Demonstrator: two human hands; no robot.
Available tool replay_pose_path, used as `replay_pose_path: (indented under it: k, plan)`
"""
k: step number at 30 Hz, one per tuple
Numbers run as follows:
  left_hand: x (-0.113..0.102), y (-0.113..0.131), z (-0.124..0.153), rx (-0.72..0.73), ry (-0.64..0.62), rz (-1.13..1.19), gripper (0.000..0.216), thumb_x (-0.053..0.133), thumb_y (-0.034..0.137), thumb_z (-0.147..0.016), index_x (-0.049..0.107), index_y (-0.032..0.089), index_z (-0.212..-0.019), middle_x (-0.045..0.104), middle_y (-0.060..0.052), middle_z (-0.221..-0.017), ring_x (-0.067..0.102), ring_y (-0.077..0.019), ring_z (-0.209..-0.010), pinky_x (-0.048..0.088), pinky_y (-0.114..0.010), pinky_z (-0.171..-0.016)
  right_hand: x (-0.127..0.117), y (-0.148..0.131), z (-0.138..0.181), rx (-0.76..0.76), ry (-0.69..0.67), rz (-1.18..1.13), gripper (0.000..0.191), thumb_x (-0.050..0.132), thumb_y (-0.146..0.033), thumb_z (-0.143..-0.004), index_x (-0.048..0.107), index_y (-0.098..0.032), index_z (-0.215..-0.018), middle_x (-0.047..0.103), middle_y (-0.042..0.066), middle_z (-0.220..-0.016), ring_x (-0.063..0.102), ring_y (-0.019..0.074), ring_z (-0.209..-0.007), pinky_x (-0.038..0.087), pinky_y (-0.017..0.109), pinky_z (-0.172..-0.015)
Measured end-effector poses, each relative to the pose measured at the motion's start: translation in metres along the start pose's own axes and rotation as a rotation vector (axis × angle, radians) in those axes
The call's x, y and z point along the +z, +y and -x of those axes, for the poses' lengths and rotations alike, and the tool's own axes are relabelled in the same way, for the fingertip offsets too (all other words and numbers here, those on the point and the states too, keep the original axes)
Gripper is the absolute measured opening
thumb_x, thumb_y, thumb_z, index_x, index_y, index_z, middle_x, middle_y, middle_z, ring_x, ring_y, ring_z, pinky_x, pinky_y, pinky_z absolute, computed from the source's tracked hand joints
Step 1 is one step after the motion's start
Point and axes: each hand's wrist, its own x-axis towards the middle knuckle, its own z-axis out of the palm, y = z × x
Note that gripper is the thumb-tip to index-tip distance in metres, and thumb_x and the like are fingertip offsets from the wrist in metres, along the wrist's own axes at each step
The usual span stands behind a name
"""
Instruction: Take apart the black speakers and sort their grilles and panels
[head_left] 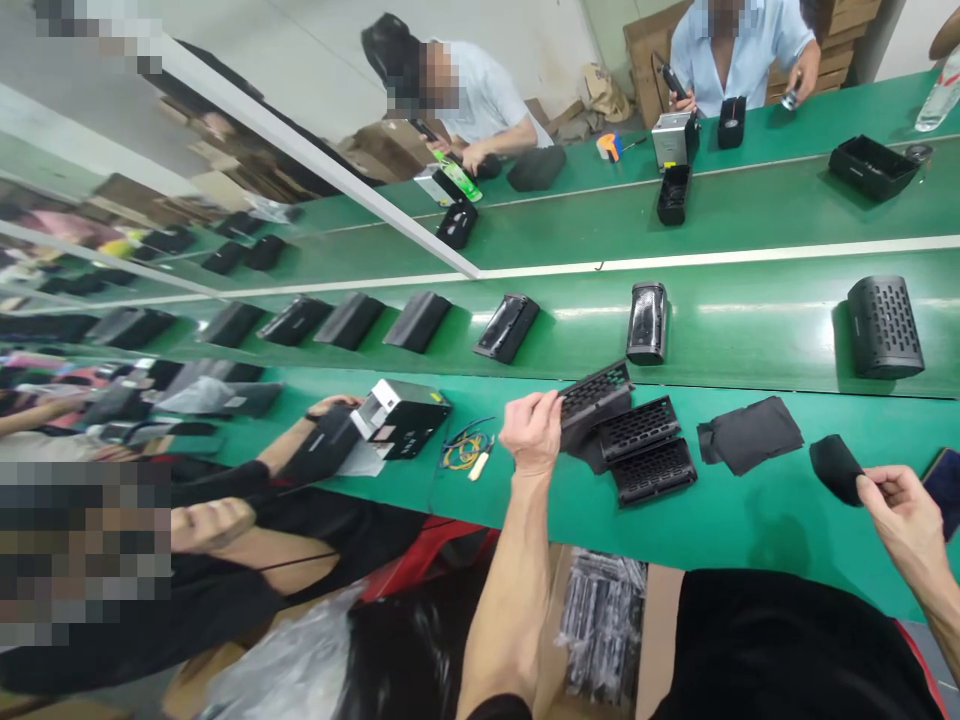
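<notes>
My left hand (pixel 531 432) is closed on one end of a black perforated plastic cover (pixel 598 396), which is tilted up off the green bench. Two more perforated covers, an upper one (pixel 639 428) and a lower one (pixel 657 472), lie just right of it. Between the thumb and fingers of my right hand (pixel 904 510) is a small black fabric sheet (pixel 835 468), its free end pointing left. A few similar dark sheets (pixel 753 434) lie overlapped on the bench, midway between the covers and my right hand.
Black speaker-like housings (pixel 646 322) stand along the green belt (pixel 757 345) beyond the bench. Left are coloured wires (pixel 466 452), a metal box (pixel 405 415) and a co-worker's arm. A phone-like object (pixel 942 490) lies at far right. Below is a carton (pixel 559 600) of wrapped parts.
</notes>
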Motion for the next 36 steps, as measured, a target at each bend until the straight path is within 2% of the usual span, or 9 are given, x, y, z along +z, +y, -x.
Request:
replay_pose_path:
  k: [5, 12, 15, 20, 23, 25, 30, 33, 36]
  plan:
    - [-0.018, 0.044, 0.003, 0.102, -0.003, 0.211, 0.014, 0.072, 0.030, -0.100, 0.079, 0.020, -0.106, 0.074, -0.009, -0.091, 0.066, -0.0208, -0.081, 0.054, -0.035, -0.078, -0.023, -0.007, -0.006, 0.006, -0.050, 0.019, 0.047, 0.085, -0.060, -0.076, 0.073, -0.021, -0.099, 0.074, 0.005, -0.085, 0.066, 0.0204, -0.074, 0.053, 0.029, -0.065]
    - [0.047, 0.222, 0.114, 0.242, -0.523, 0.832, 0.021, 0.060, 0.032, -0.107, 0.079, 0.022, -0.106, 0.077, -0.008, -0.092, 0.068, -0.0185, -0.080, 0.059, -0.032, -0.075, -0.046, -0.028, -0.010, 0.092, -0.240, 0.129, 0.062, 0.066, -0.081, -0.084, 0.062, -0.020, -0.071, 0.059, 0.000, -0.064, 0.050, 0.0153, -0.060, 0.040, 0.028, -0.057]
    - [0.068, 0.267, 0.147, 0.256, -0.677, 0.923, 0.032, 0.051, 0.037, -0.110, 0.079, 0.022, -0.102, 0.076, -0.008, -0.090, 0.069, -0.0191, -0.080, 0.061, -0.033, -0.077, -0.045, -0.022, -0.011, 0.234, -0.381, 0.217, 0.073, 0.055, -0.091, -0.083, 0.051, -0.022, -0.062, 0.049, -0.001, -0.053, 0.040, 0.0134, -0.052, 0.032, 0.027, -0.050]
    - [0.061, 0.275, 0.145, 0.145, -0.785, 0.905, 0.038, 0.063, 0.049, -0.103, 0.072, 0.023, -0.130, 0.074, -0.013, -0.119, 0.068, -0.0277, -0.112, 0.059, -0.046, -0.100, -0.027, -0.009, -0.011, 0.303, -0.606, 0.411, 0.079, 0.051, -0.097, -0.077, 0.050, -0.021, -0.056, 0.047, 0.000, -0.047, 0.039, 0.0129, -0.049, 0.025, 0.027, -0.048]
    - [0.040, 0.285, 0.129, 0.026, -0.959, 1.056, 0.093, 0.086, 0.065, -0.078, 0.054, 0.024, -0.155, 0.060, -0.018, -0.150, 0.060, -0.0357, -0.134, 0.051, -0.053, -0.114, -0.009, -0.003, -0.013, 0.351, -0.725, 0.373, 0.080, 0.056, -0.098, -0.074, 0.052, -0.020, -0.055, 0.045, -0.001, -0.046, 0.035, 0.0112, -0.048, 0.023, 0.027, -0.049]
    - [0.029, 0.298, 0.123, -0.053, -1.100, 1.180, 0.110, 0.094, 0.064, -0.066, 0.050, 0.025, -0.159, 0.063, -0.016, -0.148, 0.065, -0.0348, -0.126, 0.054, -0.050, -0.110, 0.001, 0.001, -0.014, 0.380, -0.774, 0.326, 0.080, 0.060, -0.098, -0.071, 0.051, -0.020, -0.054, 0.043, -0.003, -0.046, 0.032, 0.0102, -0.048, 0.022, 0.026, -0.049]
    - [0.026, 0.312, 0.127, -0.444, -1.195, 1.271, 0.034, 0.066, 0.048, -0.095, 0.076, 0.022, -0.115, 0.080, -0.006, -0.095, 0.073, -0.0222, -0.082, 0.058, -0.034, -0.080, 0.005, 0.010, -0.013, 0.517, -0.874, 0.205, 0.077, 0.067, -0.094, -0.070, 0.054, -0.020, -0.057, 0.049, -0.002, -0.050, 0.035, 0.0101, -0.048, 0.026, 0.026, -0.048]
    - [0.031, 0.302, 0.137, -0.523, -1.127, 1.160, 0.032, 0.060, 0.047, -0.098, 0.076, 0.019, -0.098, 0.079, -0.005, -0.087, 0.072, -0.0208, -0.079, 0.055, -0.031, -0.076, -0.006, 0.022, -0.011, 0.548, -0.925, 0.069, 0.064, 0.087, -0.077, -0.060, 0.061, -0.020, -0.068, 0.057, -0.003, -0.057, 0.044, 0.0110, -0.052, 0.034, 0.025, -0.051]
    - [0.036, 0.293, 0.149, -0.502, -1.115, 1.024, 0.032, 0.055, 0.046, -0.101, 0.074, 0.020, -0.096, 0.076, -0.003, -0.080, 0.070, -0.0199, -0.074, 0.052, -0.030, -0.072, -0.014, 0.042, -0.009, 0.479, -0.787, 0.178, 0.051, 0.088, -0.063, -0.061, 0.062, -0.020, -0.074, 0.062, -0.002, -0.063, 0.052, 0.0141, -0.057, 0.040, 0.026, -0.056]
